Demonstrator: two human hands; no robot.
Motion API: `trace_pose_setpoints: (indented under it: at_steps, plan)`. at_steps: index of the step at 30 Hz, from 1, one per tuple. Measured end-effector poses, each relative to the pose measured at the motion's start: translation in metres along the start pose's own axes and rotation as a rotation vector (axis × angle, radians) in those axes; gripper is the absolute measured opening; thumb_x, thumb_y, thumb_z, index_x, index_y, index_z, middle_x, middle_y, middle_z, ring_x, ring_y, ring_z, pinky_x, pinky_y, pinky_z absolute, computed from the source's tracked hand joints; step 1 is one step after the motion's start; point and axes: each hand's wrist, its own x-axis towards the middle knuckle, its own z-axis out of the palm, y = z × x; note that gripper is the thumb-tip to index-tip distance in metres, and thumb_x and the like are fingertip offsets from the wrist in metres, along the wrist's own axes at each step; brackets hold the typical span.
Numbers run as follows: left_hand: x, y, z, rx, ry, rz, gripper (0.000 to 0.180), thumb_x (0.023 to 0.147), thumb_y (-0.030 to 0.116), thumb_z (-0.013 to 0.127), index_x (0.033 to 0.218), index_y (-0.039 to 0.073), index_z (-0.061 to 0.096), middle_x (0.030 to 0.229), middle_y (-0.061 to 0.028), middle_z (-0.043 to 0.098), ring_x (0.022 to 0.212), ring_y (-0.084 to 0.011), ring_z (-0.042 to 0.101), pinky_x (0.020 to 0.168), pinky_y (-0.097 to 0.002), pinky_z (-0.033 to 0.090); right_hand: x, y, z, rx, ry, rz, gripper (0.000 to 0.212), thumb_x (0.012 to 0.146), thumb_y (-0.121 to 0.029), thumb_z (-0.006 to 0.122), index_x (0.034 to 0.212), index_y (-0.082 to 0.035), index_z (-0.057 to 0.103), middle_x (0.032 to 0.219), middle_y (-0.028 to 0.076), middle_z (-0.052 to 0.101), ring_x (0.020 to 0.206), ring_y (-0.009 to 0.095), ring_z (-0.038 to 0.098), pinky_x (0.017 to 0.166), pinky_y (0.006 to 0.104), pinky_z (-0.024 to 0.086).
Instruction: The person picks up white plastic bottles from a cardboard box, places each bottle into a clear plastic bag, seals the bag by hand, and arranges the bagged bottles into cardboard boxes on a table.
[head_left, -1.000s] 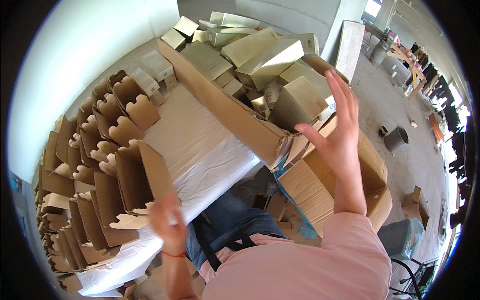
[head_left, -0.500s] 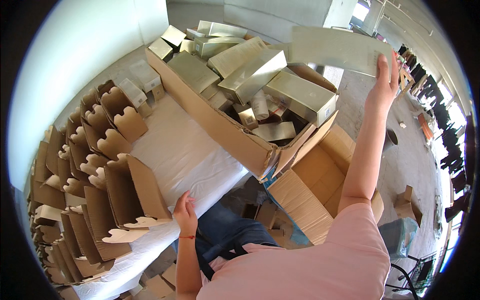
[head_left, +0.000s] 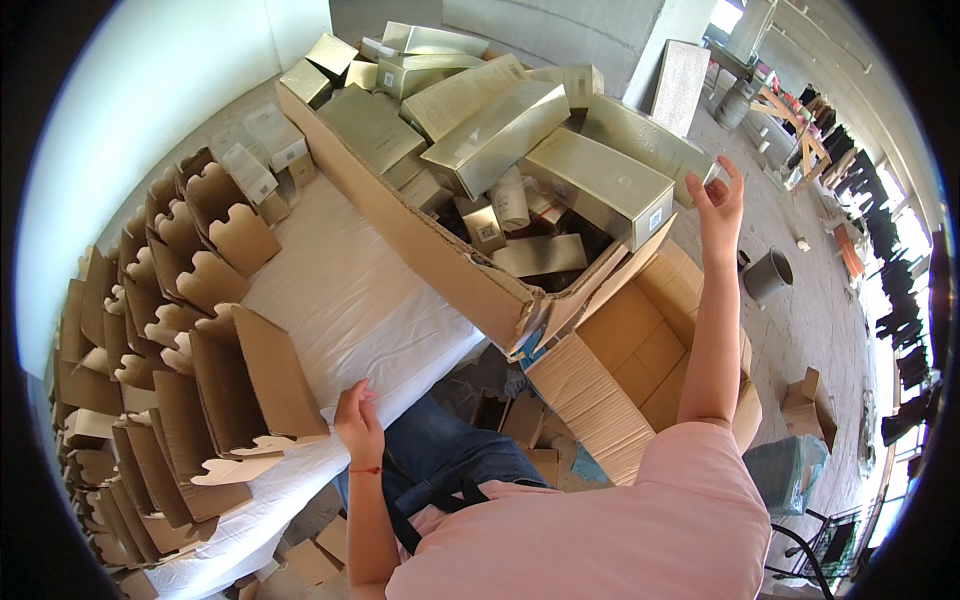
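Note:
My right hand (head_left: 718,205) is raised at the right end of a big carton (head_left: 400,215), its fingers apart and empty. Just beside its fingertips lies a long gold box (head_left: 645,138), resting on the pile in the carton. Several more shiny gold boxes (head_left: 600,180) fill the carton, with a small white bottle (head_left: 510,200) and a small gold box (head_left: 480,223) among them. Low at the front edge of the white-covered table, my left hand (head_left: 358,425) holds nothing, its fingers loosely bent. It is close to an open brown cardboard box (head_left: 280,370).
Rows of open brown cardboard boxes (head_left: 180,410) stand at left on the white table cover (head_left: 340,270). Clear plastic packs (head_left: 265,150) sit behind them. An open empty carton (head_left: 600,400) is by my right arm. A grey bucket (head_left: 768,275) stands on the floor.
My right hand has lowered the long gold box onto the right end of the pile and let it go. The left hand has hardly moved.

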Motion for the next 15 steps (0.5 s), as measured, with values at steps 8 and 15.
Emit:
trace_pose_setpoints:
  at_steps: [8, 15]
  plan:
    - [0.001, 0.001, 0.001, 0.062, 0.005, 0.04, 0.033, 0.076, -0.009, 0.043, 0.102, 0.003, 0.06, 0.08, -0.0117, 0.059, 0.07, -0.0249, 0.058, 0.064, -0.0326, 0.046, 0.006, 0.003, -0.002, 0.092, -0.096, 0.077, 0.056, 0.086, -0.015, 0.064, 0.133, -0.002, 0.036, 0.095, 0.01, 0.064, 0.09, 0.013, 0.058, 0.078, 0.0247, 0.046]
    - [0.001, 0.004, -0.001, 0.086, -0.003, 0.031, 0.032, 0.076, -0.01, 0.044, 0.1, 0.003, 0.061, 0.08, -0.0119, 0.059, 0.072, -0.0257, 0.059, 0.064, -0.0327, 0.046, -0.003, -0.012, 0.005, 0.068, -0.218, -0.088, 0.055, 0.085, -0.015, 0.065, 0.132, -0.002, 0.04, 0.11, 0.012, 0.058, 0.094, 0.013, 0.057, 0.079, 0.0252, 0.046]
